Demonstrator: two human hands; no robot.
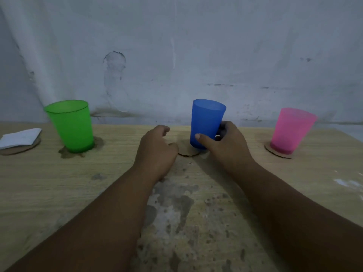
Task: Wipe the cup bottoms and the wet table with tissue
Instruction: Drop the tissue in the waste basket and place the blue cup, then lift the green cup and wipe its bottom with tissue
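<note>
**Blue cup in hand, tissue not yet picked up**

Nearest: both bare forearms reach out over a blotchy grey patch (172,205) on the wooden table (49,185). Can't say whether the patch is damp or just worn.

Right hand (227,146) is clamped low on the blue cup (208,118), thumb across the front and fingers wrapped behind. The low hold likely means a lift or tip to bare the bottom. The cup leans slightly. Its base is hidden behind the thumb, so I can't tell whether it sits on the cardboard coaster (188,154) just below it or is off it.

Left hand (157,148) sits just left of that coaster, fingers loosely curled, nothing seen in it. The palm is hidden, and contact with the coaster is unclear. Probably there to steady the coaster.

Well left of the left hand is a green cup (71,126), with a dark wet stain (65,153) spread around its foot. Beyond that is the folded tissue (20,138), lying on another cardboard disc (23,149) partly cut off by the frame edge, parked dry and away from the spill.

Well right of the right hand is a pink cup (292,130) on its own coaster (279,153). What any cup holds can't be made out.
</note>
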